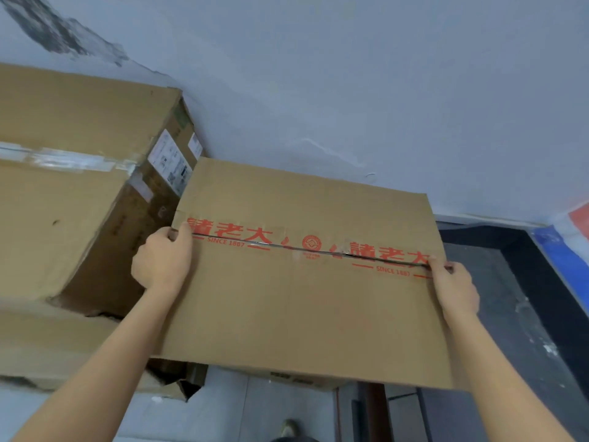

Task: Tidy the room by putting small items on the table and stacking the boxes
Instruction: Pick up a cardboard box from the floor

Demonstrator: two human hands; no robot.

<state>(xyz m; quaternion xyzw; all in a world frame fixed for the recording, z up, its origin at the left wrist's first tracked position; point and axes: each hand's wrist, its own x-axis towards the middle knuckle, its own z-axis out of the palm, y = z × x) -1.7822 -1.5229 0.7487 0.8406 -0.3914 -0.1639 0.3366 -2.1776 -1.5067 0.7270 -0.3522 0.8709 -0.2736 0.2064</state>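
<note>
Printed carton held in both hands beside a stack of boxes along the wall.

A matt grey-blue wall (350, 90), scuffed dark at upper left, fills the top of the frame. At left a large taped box (63, 218) of creased brown cardboard sits on a lower box (47, 346) with a torn corner, so the stacking looks partly done. The printed box (302, 298), flat-topped, smooth and marked in red along its centre seam, takes up the middle of the frame, held up and not yet set on anything. The left hand (162, 260) grasps its left edge and the right hand (452, 288) its right edge, each with the thumb on top near the seam. White labels (169, 161) are stuck to the end of the taped box. No table or small items show, so that part cannot be judged.
</note>
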